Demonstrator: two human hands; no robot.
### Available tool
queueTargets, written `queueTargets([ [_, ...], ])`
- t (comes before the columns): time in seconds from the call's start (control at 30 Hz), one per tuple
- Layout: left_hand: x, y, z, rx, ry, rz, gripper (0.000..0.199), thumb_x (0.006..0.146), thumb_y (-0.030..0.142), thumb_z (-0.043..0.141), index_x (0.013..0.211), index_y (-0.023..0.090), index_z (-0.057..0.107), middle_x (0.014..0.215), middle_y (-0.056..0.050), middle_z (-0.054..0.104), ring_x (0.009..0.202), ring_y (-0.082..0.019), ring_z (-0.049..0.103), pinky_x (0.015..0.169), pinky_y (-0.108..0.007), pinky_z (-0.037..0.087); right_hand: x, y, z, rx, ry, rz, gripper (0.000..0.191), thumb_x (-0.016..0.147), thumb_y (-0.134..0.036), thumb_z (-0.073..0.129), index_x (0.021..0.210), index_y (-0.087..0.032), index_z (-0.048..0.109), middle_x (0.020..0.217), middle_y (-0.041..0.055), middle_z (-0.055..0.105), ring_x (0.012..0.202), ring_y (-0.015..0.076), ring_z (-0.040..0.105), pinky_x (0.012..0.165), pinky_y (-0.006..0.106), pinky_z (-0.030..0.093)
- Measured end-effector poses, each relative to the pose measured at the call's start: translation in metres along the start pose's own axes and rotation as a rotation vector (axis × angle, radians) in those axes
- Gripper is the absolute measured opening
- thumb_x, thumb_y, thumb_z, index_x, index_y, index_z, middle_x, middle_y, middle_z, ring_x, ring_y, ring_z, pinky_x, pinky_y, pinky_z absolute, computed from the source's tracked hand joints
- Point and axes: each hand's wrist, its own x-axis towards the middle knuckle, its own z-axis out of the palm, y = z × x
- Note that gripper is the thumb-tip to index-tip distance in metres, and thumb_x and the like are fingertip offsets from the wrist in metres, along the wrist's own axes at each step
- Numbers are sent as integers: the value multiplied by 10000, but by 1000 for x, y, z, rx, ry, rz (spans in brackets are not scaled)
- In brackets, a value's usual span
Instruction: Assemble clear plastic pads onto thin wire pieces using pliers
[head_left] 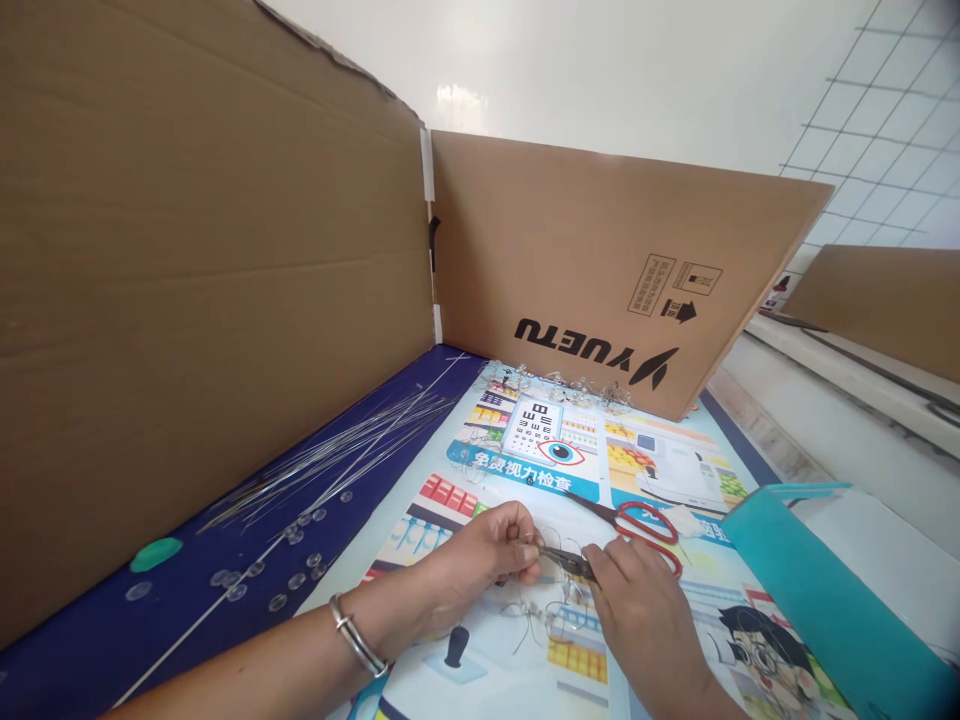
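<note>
Pinching thin wire [556, 538], the left hand [480, 560] meets pliers [574, 565] half-hidden in the right hand [637, 610].

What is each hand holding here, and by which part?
The left hand pinches a thin wire near the tip of the pliers; the right hand grips the pliers by their handles.

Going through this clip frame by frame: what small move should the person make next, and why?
Probably squeeze the pliers in the right hand gently on the thin wire frame: their tips appear to reach the wire beside the left hand, whose fingers pinch it steady.
</note>
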Motion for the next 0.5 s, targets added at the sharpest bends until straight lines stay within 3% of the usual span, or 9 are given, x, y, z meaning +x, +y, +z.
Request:
queueTargets([
  [0.33, 1, -5, -2, 3, 8, -2, 138, 738, 175, 608, 800, 177, 484, 665, 9, 592, 578, -88, 502, 560, -205, 306, 0, 2, 1, -20, 27, -13, 244, 838, -121, 433, 1025, -153, 586, 835, 71, 568, 826, 225, 492, 751, 370, 392],
  [0.5, 2, -4, -4, -44, -28, -2, 98, 747, 170, 593, 798, 164, 509, 674, 3, 586, 592, -98, 529, 614, -231, 355, -2, 0, 5, 109, -68, 86, 205, 849, -167, 431, 982, -205, 582, 832, 44, 559, 827, 200, 510, 817, 353, 398],
])
